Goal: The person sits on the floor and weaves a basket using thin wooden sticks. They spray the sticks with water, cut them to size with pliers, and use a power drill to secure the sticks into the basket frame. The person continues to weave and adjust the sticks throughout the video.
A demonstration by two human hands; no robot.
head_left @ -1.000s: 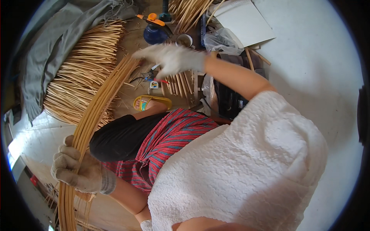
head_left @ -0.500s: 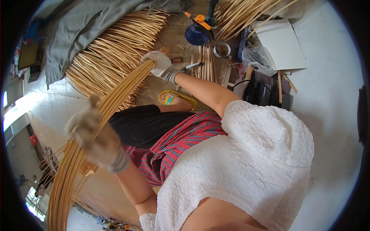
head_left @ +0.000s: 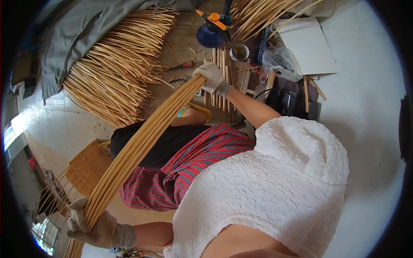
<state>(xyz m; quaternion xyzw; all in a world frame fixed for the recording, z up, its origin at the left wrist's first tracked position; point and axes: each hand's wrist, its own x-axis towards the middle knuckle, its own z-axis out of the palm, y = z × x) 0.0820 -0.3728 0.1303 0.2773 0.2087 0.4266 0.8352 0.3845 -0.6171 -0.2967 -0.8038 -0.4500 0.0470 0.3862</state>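
Head view: our left hand (head_left: 97, 228) cradles the lower cane bundle (head_left: 141, 142), though we cannot tell whether its fingers close fully. The bundle slants past the black trouser leg (head_left: 176, 139) to our right hand (head_left: 211, 80), wrapped round its upper end. We'd best hold strands parallel, bending them gently.
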